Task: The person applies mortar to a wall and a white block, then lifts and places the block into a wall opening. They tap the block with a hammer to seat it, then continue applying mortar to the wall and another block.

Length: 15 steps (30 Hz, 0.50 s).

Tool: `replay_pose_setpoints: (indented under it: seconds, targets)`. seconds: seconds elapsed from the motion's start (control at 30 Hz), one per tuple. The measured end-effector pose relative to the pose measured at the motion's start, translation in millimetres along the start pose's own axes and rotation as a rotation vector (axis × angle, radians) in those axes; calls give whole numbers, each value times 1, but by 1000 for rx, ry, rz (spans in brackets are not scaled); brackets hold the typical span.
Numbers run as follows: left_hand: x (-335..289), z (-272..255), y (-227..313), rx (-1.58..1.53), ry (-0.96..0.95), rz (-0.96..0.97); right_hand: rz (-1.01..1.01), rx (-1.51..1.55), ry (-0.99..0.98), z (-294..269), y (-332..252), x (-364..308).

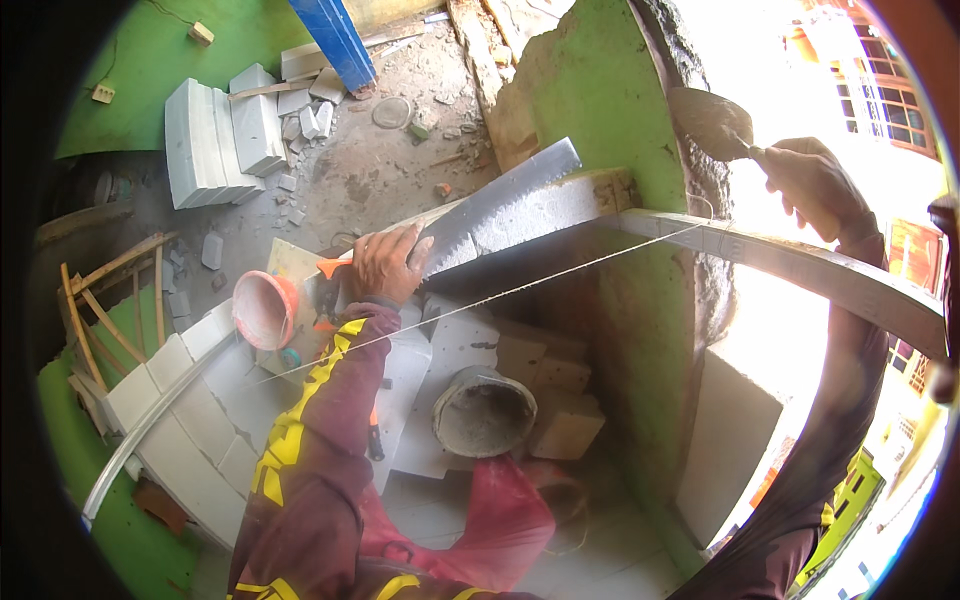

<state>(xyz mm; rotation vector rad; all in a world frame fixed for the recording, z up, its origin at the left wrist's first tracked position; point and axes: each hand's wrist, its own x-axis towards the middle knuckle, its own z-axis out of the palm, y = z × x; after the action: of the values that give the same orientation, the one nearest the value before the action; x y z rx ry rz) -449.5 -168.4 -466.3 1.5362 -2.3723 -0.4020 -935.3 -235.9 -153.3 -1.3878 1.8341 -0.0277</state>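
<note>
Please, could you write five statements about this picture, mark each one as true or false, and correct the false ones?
1. The right hand holds a trowel. True.
2. The left hand is at the tip of the saw. False: it is at the orange handle end.
3. A pale string runs diagonally across the picture. True.
4. The post at the top is red. False: it is blue.
5. White blocks are stacked at the upper left. True.

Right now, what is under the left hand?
Beside the left hand, what looks like an orange handle sticks out on one side, and a saw blade on the other. The hand covers whatever lies between them.
</note>
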Motion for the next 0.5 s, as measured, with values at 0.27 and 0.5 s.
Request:
replay_pose_setpoints:
  seconds: [0.27, 0.5]
  targets:
    - [0, 1, 0, 3, 12, 2, 135, 8, 18, -5, 18, -9]
    - [-1, 3, -2, 18, 11, 8, 111, -110, 19, 8, 6, -35]
